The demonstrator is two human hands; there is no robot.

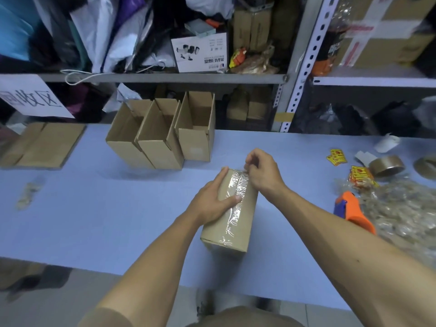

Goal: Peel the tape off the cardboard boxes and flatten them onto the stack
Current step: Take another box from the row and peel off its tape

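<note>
A closed cardboard box (pixel 238 223) lies lengthwise in the middle of the blue table, with a wrinkled strip of clear tape (pixel 237 197) running along its top seam. My left hand (pixel 212 199) grips the box's left side, thumb pressed on the tape. At the box's far end my right hand (pixel 262 172) pinches the tape's end. Three open-topped cardboard boxes (pixel 162 131) stand side by side at the back of the table. A stack of flattened cardboard (pixel 44 143) lies at the far left.
A heap of crumpled used tape (pixel 405 206) covers the table's right side, with an orange and blue tape dispenser (pixel 354 208), tape rolls (pixel 387 165) and yellow stickers (pixel 336 156). Cluttered metal shelves (pixel 165 77) rise behind. The table's near edge (pixel 94 267) runs below my arms.
</note>
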